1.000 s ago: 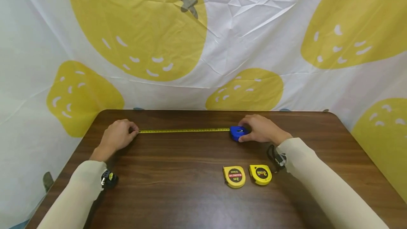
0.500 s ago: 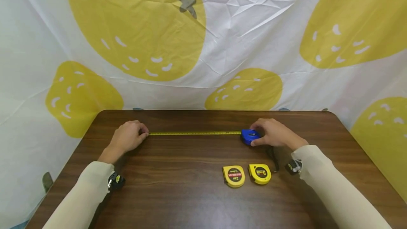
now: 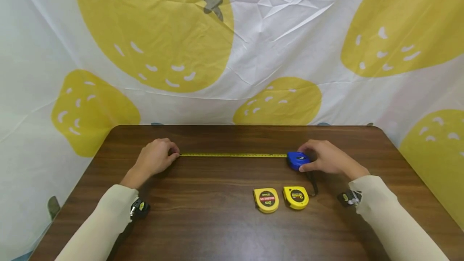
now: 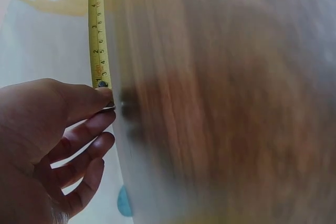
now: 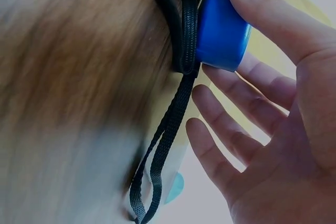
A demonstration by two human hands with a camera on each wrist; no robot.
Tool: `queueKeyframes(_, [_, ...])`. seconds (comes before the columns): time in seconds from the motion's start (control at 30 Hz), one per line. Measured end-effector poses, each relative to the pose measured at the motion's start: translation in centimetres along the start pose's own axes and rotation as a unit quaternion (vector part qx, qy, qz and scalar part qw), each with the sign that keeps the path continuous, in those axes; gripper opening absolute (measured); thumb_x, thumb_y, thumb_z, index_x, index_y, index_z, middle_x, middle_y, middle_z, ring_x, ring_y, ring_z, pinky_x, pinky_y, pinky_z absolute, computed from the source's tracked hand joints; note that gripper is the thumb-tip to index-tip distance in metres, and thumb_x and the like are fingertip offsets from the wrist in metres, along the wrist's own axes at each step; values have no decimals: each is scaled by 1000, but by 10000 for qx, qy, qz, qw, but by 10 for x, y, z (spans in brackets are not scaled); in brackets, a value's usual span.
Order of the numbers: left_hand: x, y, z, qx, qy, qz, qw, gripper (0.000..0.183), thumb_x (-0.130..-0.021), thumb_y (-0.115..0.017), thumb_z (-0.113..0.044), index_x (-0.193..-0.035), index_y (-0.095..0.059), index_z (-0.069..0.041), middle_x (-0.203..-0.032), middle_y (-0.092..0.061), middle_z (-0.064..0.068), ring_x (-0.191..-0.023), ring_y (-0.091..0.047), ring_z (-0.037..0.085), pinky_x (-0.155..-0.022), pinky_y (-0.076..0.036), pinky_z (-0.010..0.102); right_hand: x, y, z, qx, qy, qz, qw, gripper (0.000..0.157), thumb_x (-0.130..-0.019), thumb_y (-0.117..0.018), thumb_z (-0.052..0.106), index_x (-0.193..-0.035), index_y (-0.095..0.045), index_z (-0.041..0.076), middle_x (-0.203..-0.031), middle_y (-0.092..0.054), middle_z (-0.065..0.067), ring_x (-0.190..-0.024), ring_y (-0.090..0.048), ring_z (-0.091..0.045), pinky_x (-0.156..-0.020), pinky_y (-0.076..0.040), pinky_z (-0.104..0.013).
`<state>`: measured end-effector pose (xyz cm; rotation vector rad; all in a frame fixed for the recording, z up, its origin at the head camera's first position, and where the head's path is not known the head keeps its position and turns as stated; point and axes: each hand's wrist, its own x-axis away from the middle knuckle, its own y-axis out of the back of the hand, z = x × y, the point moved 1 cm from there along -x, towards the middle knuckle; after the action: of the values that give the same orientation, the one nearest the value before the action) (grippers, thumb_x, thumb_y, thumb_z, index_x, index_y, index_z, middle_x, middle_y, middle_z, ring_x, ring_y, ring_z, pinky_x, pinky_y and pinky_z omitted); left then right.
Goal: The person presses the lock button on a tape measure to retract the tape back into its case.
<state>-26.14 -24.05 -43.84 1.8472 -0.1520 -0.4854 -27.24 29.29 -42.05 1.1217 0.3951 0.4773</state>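
Between my hands a yellow tape blade (image 3: 233, 155) runs straight across the far half of the table, drawn out of a blue tape measure (image 3: 298, 160). My left hand (image 3: 156, 157) pinches the blade's end between thumb and forefinger; the metal hook (image 4: 108, 109) shows at the fingertips in the left wrist view. On the other side my right hand (image 3: 328, 157) grips the blue case, thumb on the near side and fingers on the far side. From the case hangs a black wrist strap (image 5: 167, 119). Nearer me lie two yellow tape measures, a 2m one (image 3: 266, 200) and a 3m one (image 3: 296, 197).
The brown wooden table (image 3: 203, 228) has rounded far corners. Right behind its far edge hangs a white cloth (image 3: 203, 110) printed with large yellow fruit. Dark wrist cameras sit at both sleeve cuffs, close over the tabletop.
Both hands have moved right and a little nearer, carrying the blue tape measure and its drawn-out blade along. The two yellow tape measures stay where they were.
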Motion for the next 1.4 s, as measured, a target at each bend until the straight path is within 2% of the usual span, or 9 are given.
queueKeyframes(0.37, [-1,-8,-13,-55,-138,5,9999,4,-97,-85,-14,-95,-82,-12,-98,-74,4,-95,-74,35,-81,-61,57,22,6,-5,-41,-183,37,9998,58,-84,-99,36,-123,-75,0,-118,-76,-12,-111,-71,-36,-99,-56,-63])
queueKeyframes(0.77, [2,-14,-22,-35,-262,39,9996,5,-95,-86,-13,-98,-82,-12,-101,-76,5,-95,-74,33,-80,-61,56,36,10,-6,35,-210,116,9997,57,-85,-98,38,-122,-75,0,-119,-76,-10,-112,-71,-34,-100,-56,-62])
queueKeyframes(0.9, [3,-14,-24,-16,-266,36,9996,5,-96,-86,-14,-97,-82,-11,-100,-75,4,-94,-75,32,-79,-61,55,36,10,-4,116,-106,104,9998,57,-83,-99,38,-122,-75,2,-119,-75,-8,-110,-71,-31,-97,-57,-59])
queueKeyframes(1.2, [6,-12,-25,125,-251,-46,9996,4,-96,-86,-13,-96,-82,-13,-98,-75,3,-87,-74,30,-75,-61,53,27,0,-1,64,294,249,9992,67,-81,-101,32,-134,-70,2,-129,-73,-14,-116,-70,-36,-95,-58,-57])
queueKeyframes(1.4, [6,-14,-23,279,-53,36,9996,5,-96,-87,-15,-98,-82,-14,-98,-75,2,-86,-73,27,-74,-60,54,23,1,2,-40,408,389,9984,64,-82,-100,23,-136,-70,5,-132,-73,-13,-118,-69,-36,-97,-57,-58])
